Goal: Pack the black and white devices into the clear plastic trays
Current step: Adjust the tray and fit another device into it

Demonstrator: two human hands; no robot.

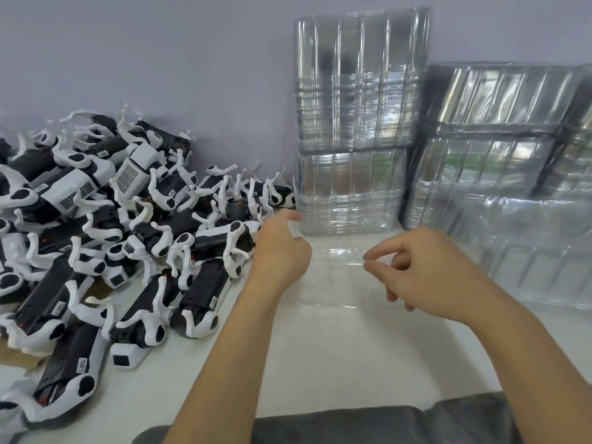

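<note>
The job looks like it has hardly begun. A big heap of black and white plastic devices with curved white arms (105,238) sits on the left side of the white bench (352,357), and none of them can be seen inside a tray yet. Tall stacks of clear plastic trays with long ribbed slots (355,123) lean against the grey wall (160,52) at the back, and more clear stacked trays (512,174) stand on the right. One flat clear plastic tray (336,277) lies on the bench right in front of the person, between the two hands, and it looks empty, though it is see-through and hard to make out. The left hand (282,251) has its fingers bent at the tray's left edge, beside the heap; I cannot tell if its grip is really on the tray. The right hand (426,270) hangs over the tray with thumb and first finger close together, holding nothing I can see. So the tray seems to be getting set in place, and all the devices are left to pack.
</note>
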